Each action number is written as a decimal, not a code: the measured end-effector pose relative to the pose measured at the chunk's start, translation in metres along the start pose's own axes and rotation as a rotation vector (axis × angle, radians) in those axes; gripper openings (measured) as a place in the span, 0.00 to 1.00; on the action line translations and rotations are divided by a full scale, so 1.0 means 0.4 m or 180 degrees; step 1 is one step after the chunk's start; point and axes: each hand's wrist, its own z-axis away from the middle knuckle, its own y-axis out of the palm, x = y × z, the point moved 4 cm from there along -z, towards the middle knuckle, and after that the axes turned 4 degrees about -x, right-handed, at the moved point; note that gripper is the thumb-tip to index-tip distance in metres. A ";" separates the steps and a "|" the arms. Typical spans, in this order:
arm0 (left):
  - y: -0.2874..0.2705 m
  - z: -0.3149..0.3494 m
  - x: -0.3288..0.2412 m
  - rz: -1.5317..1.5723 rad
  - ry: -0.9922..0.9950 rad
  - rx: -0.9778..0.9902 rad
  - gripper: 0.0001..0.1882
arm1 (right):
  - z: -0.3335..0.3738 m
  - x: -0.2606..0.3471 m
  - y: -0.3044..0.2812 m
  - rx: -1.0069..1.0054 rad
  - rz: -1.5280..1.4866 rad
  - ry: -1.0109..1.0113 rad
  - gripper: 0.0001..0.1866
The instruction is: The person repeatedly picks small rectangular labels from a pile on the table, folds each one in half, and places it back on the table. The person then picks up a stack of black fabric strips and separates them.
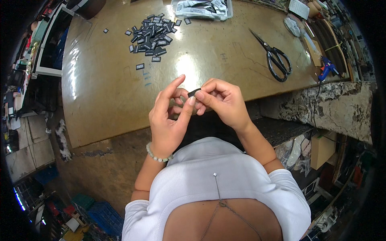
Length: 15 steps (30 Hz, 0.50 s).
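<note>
Between my two hands, above the table's near edge, is a small black label (194,92), its plain dark side showing. My left hand (172,108) holds its left end between the thumb and a bent finger, with the index finger stretched out past it. The thumb and fingertips of my right hand (222,98) pinch its right end. Beyond my hands, towards the far left, lies a loose pile of similar black labels (150,35) with white print. A few single labels (140,66) lie apart around the pile.
A clear plastic box (203,16) of white and dark packets stands at the far edge. Black-handled scissors (277,63) lie on the right of the brown table (108,100). A blue glue gun (329,69) with a hanging cord sits at the right corner.
</note>
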 end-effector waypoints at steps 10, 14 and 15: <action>0.010 -0.024 0.046 0.1719 -0.1403 0.0437 0.21 | 0.018 0.075 0.001 0.0137 0.2590 -0.2669 0.13; 0.016 -0.033 0.053 0.1644 -0.1415 0.0442 0.19 | 0.018 0.076 -0.007 -0.0006 0.2758 -0.2851 0.15; 0.015 -0.035 0.052 0.1535 -0.1270 0.0347 0.18 | 0.010 0.067 -0.017 -0.0119 0.2313 -0.2212 0.14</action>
